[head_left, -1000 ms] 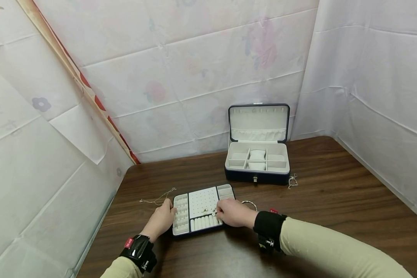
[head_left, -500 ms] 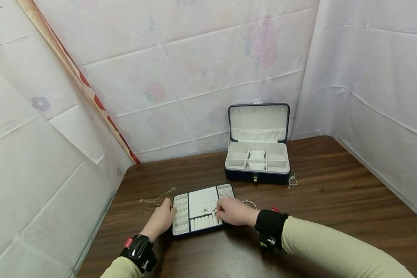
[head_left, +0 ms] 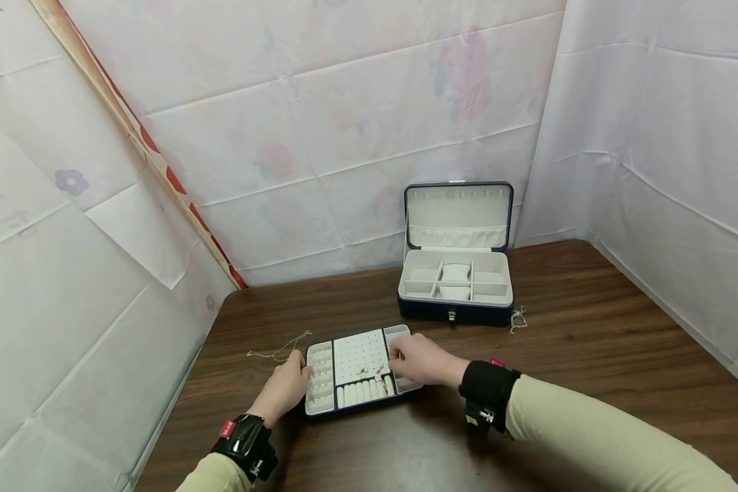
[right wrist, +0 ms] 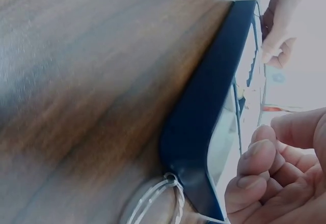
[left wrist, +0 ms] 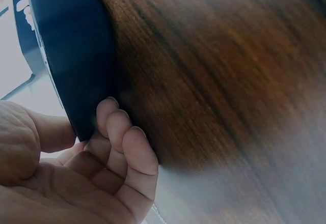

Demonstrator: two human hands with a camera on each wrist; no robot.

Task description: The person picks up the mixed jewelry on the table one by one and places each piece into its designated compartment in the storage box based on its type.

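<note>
At lower centre, the right hand (head_left: 419, 359) has lifted off the earring (head_left: 381, 378), fingers loosely curled and empty, now over the jewellery tray (head_left: 352, 403)'s right edge, while the left hand (head_left: 285, 388) grips its left side.

Light is even and soft across the head view, diffused by the pale sheets on three sides; no single lamp shows. The dark wooden table (head_left: 590, 342) carries a faint sheen at its far right and only weak, short shadows beneath the tray (head_left: 357, 369) and the open jewellery box (head_left: 455, 273). The head picture is sharp in the middle, with straight lines bowing toward the left and right edges. Both wrist views are dimmer and washed out: the wood grain smears into blur, a hazy pale glare spreads along the bottom of the left wrist view, and the near fingers (right wrist: 254, 178) look soft.
</note>
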